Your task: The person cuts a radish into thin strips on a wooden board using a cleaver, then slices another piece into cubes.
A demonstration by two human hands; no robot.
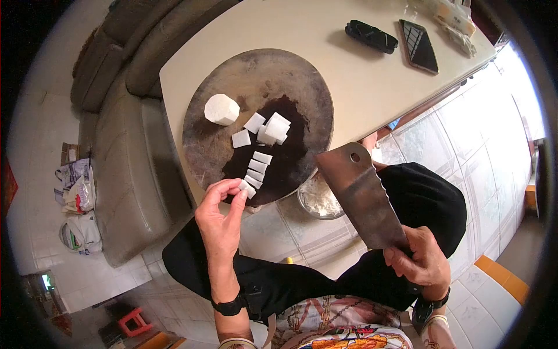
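Observation:
A round dark cutting board [203,145] lies on the pale table, with a wet dark patch on it. My left hand [221,218] pinches a small white piece [246,187] between thumb and fingertip at the board's near edge. Several thin white slices [257,166] run in a row from there. Farther up are white squares [241,138], a small pile of white blocks [274,129] and a larger white chunk [221,109]. My right hand [419,256] is closed round the grip end of a broad cleaver [363,195], held off the board to the right, blade pointing up and left.
A metal bowl [319,198] of white shreds is below the board's right edge. On the table [372,87] are a black case [372,36], a phone [418,46] and a plastic packet [453,17]. A grey sofa [122,186] stands left; bags [78,203] lie on the floor.

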